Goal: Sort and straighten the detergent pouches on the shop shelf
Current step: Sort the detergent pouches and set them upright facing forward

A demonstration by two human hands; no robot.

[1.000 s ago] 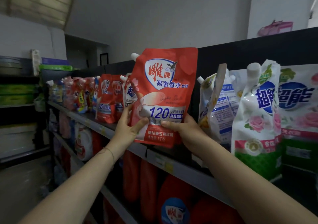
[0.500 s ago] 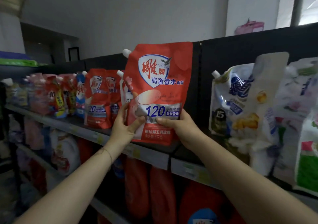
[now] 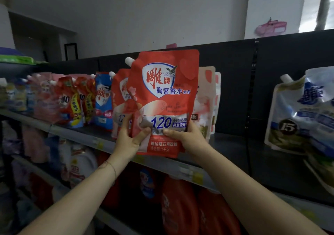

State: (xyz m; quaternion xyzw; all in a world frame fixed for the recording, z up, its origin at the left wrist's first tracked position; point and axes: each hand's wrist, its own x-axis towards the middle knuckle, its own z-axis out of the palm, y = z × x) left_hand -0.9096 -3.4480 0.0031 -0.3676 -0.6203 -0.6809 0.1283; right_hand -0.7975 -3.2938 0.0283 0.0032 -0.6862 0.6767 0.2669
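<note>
Gripping the red pouch by its lower part, the left hand and the right hand hold it upright, thumbs pressed on the front face and fingers curled round the side edges. The pouch bottom edge sits at the front lip of the shelf; contact cannot be told. A matching red pouch stands just behind on the left, a pale pouch behind on the right. Bare shelf extends rightward to a white-blue pouch, well apart.
</note>
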